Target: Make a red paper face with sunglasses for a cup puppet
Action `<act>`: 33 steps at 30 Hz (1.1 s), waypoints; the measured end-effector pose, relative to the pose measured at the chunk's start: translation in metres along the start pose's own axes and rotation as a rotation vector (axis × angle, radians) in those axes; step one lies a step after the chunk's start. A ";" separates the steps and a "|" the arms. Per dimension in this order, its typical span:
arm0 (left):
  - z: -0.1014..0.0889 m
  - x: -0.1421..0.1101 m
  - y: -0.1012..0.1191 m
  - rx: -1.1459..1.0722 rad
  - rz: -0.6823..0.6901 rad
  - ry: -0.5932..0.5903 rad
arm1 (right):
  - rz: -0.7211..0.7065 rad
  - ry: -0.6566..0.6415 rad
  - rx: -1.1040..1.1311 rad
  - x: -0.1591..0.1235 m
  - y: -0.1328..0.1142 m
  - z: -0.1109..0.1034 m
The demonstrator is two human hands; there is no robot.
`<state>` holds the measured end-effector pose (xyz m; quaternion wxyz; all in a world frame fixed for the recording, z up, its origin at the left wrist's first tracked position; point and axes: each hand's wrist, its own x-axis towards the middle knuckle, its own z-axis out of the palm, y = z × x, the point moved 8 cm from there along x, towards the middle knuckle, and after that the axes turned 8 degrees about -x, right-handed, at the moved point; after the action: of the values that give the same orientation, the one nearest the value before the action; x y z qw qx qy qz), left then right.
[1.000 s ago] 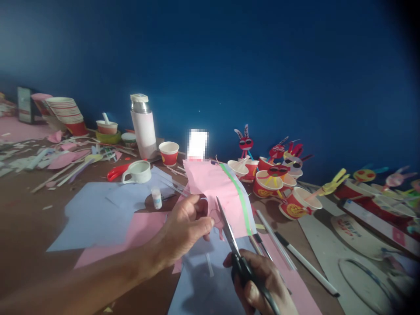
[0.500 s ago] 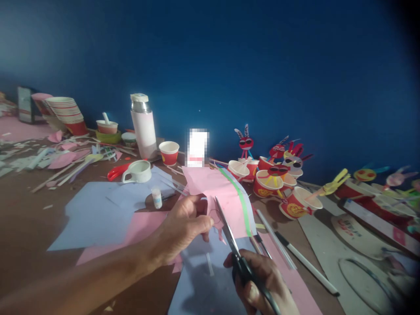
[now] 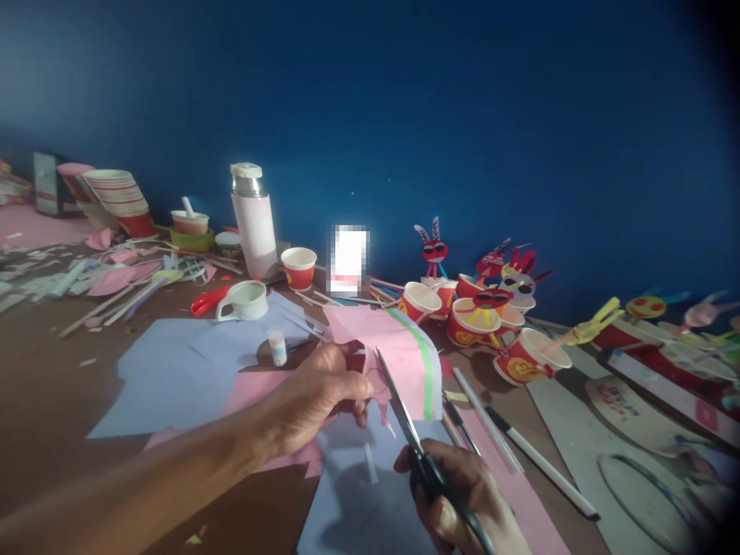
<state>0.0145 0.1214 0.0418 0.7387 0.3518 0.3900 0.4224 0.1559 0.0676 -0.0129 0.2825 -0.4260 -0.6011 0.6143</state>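
My left hand pinches the near left edge of a curved pink paper with a green stripe along its right side. A drawn outline shows on the paper beside my thumb, and a narrow cut strip dangles below it. In my right hand are black-handled scissors, fingers wrapped round the grips. Their blades look closed or nearly so, point up and to the left, and overlap the paper; whether they bite into it I cannot tell. Under both hands lies a blue paper sheet.
Left are a white cup, a small bottle, a thermos and paper scraps. Paper cups with craft figures stand at right. A marker lies near my right hand, and a blue wall rises behind.
The pink paper's far edge has dropped toward me, baring coloured sticks behind it. My left hand has shifted slightly with the paper; the scissors have barely moved.
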 end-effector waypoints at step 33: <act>0.002 0.003 0.002 -0.069 -0.029 -0.039 | 0.105 0.075 0.028 -0.003 -0.002 -0.001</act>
<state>0.0168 0.1243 0.0435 0.7639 0.3288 0.3657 0.4179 0.1580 0.0664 -0.0099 0.2781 -0.4757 -0.5584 0.6201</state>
